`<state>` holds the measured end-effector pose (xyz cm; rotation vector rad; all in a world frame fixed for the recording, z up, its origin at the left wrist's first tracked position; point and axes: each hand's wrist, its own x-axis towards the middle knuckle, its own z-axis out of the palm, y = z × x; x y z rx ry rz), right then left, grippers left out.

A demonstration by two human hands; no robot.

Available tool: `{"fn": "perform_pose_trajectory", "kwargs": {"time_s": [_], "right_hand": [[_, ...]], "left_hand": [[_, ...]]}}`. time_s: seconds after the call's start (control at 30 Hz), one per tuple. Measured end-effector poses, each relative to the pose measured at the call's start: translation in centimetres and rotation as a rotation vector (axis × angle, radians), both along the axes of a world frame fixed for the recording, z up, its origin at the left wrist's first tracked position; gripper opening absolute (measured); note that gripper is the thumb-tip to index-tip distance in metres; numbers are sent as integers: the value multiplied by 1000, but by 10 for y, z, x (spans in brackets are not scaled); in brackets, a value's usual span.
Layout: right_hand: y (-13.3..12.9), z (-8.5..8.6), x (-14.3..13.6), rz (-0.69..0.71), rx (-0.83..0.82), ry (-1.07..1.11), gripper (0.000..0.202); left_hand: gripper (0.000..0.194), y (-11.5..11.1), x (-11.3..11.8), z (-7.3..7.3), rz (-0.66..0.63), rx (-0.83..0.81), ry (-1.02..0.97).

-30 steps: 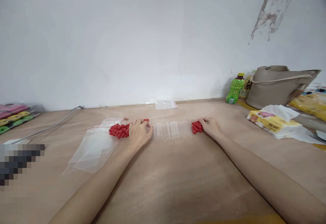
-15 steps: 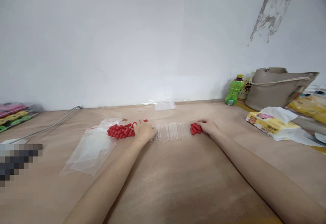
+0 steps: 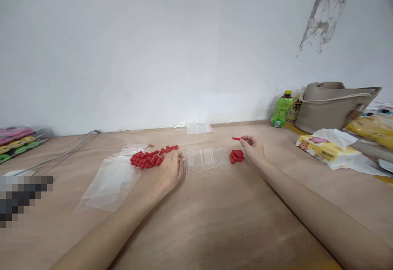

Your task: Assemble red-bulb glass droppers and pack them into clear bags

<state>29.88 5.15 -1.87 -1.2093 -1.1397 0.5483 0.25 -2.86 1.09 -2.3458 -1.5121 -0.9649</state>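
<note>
My right hand is closed, pinching one slim red rubber bulb just above the table. Below its fingertips lies a small pile of similar red bulbs. A row of thin clear tubes, side by side, stretches between that pile and my left hand. At the row's left end my left fingers are pinched together, seemingly on a clear tube; the fingertips show little detail. A larger heap of red bulbs lies beside and behind the left hand, partly covered by it.
Clear zip bags lie at left near a grey cable. Another small bag rests by the wall. At right stand a green bottle, a beige bag and a yellow tissue pack.
My right hand has lifted a red bulb up and away from the small pile. My left hand has turned and drawn slightly nearer to me, uncovering more bulbs behind it.
</note>
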Motion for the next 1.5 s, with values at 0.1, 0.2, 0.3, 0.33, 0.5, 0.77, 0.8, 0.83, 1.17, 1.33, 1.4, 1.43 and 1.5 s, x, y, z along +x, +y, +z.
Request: {"fn": "perform_pose_trajectory", "kwargs": {"time_s": [0.1, 0.2, 0.3, 0.33, 0.5, 0.77, 0.8, 0.83, 1.17, 1.33, 1.4, 1.43, 1.5], "right_hand": [[-22, 12, -27, 127, 80, 60, 30], [-46, 8, -61, 345, 77, 58, 23], [-66, -6, -85, 475, 83, -13, 20], [-71, -10, -88, 489, 84, -70, 18], [-83, -9, -86, 481, 217, -464, 18], [-87, -2, -85, 661, 249, -526, 21], [-87, -2, -85, 677, 253, -521, 21], [-88, -2, -85, 692, 257, -518, 21], [-85, -7, -87, 687, 283, -522, 14], [-85, -10, -86, 681, 317, -502, 15], [-85, -10, -86, 671, 330, -503, 15], [-85, -10, -85, 669, 336, -506, 14], [-86, -10, -85, 673, 347, -519, 14]], "left_hand": [[14, -18, -12, -14, -159, -58, 13], [12, -24, -17, -22, -236, -68, -4], [12, -23, -13, -24, -265, -76, -36], [13, -22, -11, -23, -276, -84, -44], [14, -20, -5, -24, -317, -132, -70], [16, -19, -4, -27, -342, -141, -44], [16, -19, -3, -26, -349, -139, -43], [17, -19, -3, -26, -357, -139, -42], [27, -20, -6, -29, -457, -76, 24], [28, -21, -6, -28, -491, -57, 50], [28, -21, -6, -28, -495, -45, 58], [28, -21, -6, -28, -496, -39, 60], [28, -21, -6, -29, -501, -29, 64]]}}
